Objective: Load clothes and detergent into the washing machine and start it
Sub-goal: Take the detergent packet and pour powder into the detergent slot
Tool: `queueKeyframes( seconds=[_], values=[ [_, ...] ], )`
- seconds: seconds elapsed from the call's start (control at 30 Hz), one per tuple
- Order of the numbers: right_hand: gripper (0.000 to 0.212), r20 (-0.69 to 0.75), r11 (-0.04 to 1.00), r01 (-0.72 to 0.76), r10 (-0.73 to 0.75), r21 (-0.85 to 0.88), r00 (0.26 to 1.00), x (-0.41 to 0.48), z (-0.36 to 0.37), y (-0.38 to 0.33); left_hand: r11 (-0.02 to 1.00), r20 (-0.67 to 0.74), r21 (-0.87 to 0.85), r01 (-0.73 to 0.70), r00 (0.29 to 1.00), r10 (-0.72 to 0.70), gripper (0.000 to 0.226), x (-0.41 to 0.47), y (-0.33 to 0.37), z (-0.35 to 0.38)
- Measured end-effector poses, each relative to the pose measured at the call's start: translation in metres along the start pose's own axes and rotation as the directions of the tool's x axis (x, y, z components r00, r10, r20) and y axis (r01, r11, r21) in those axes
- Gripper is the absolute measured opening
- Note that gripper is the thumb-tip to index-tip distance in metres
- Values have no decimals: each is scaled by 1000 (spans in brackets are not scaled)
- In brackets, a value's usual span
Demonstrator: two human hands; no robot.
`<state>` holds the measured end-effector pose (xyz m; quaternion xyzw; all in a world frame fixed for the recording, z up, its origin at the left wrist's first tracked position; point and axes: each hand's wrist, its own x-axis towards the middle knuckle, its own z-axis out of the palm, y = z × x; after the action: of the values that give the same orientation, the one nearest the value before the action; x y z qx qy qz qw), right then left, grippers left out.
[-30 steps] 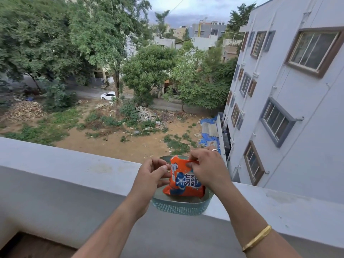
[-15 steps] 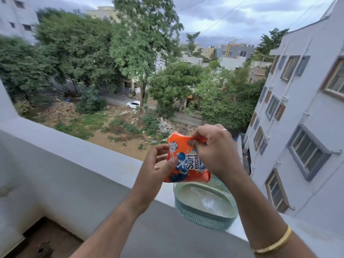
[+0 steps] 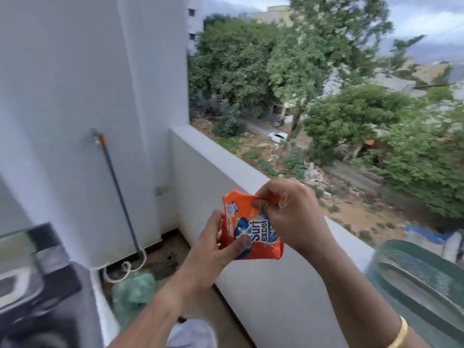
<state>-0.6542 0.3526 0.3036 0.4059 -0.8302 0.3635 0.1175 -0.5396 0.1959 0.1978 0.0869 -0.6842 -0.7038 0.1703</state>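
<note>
Surf Excel detergent sachet (image 3: 251, 229) held mid-air in front of the balcony parapet (image 3: 226, 156). My left hand (image 3: 213, 249) pinches its lower left corner, thumb on the front. My right hand (image 3: 288, 209) pinches the top edge, stretched taut. Sachet orange, blue logo, crumpled.

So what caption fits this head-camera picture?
Both hands, left and right, tear open an orange detergent packet on a balcony.

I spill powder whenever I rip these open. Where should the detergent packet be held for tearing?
Pinch the flat top corner of the detergent packet from the right, as the right hand does, while the left hand grips the full lower body from the left, keeping it upright.
</note>
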Motion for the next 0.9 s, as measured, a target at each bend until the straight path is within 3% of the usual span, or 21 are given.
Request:
queueKeyframes(
  seconds=[0.27,0.57,0.8,0.9],
  values=[
    [11,184,985,77,-106,156,977,-4,143,-117,998,-282,-11,54,958,-55,52,-105,-15,-152],
    [7,452,967,142,-226,211,863,-59,316,-231,949,-487,-287,128,834,-260,55,-248,-88,-279],
    [4,656,977,123,-210,176,725,-106,421,-272,862,-485,-453,226,749,-452,51,-319,-136,-333],
    [4,714,978,138,-209,158,668,-120,460,-281,822,-487,-513,247,705,-516,39,-334,-157,-350]
  ],
)
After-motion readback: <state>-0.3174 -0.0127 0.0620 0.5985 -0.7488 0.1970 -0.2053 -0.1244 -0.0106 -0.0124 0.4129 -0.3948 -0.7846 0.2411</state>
